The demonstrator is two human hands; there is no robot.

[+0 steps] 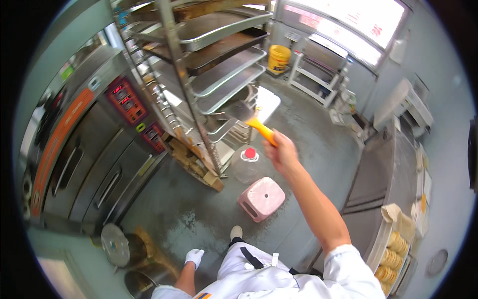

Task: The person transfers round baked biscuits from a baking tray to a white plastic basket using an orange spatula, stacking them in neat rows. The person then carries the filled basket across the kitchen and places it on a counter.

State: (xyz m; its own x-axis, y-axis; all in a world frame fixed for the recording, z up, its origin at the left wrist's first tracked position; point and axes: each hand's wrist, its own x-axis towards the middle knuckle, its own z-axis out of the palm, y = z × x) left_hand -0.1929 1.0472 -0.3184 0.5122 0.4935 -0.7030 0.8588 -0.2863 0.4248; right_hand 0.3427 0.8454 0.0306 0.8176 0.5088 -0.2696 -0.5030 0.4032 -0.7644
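Note:
My right hand (282,151), bare and stretched forward, grips the yellow-orange handle of a scraper or spatula-like tool (261,129). The tool's wide, dark, blurred head points at a metal rack (177,67) loaded with several sheet pans (231,84). My left hand (194,258), in a white glove, hangs low by my side over the floor; it seems to hold nothing, its fingers partly curled. Below the tool, a clear plastic jug with a red cap (249,166) stands on the floor beside a pink plastic stool (263,198).
A steel deck oven (89,164) lines the left side, with metal pots (136,248) near its lower end. Flattened cardboard (194,164) lies by the rack's foot. A yellow bucket (279,59) is farther back. At right, a tray of round baked goods (390,258) rests by a steel counter (396,164).

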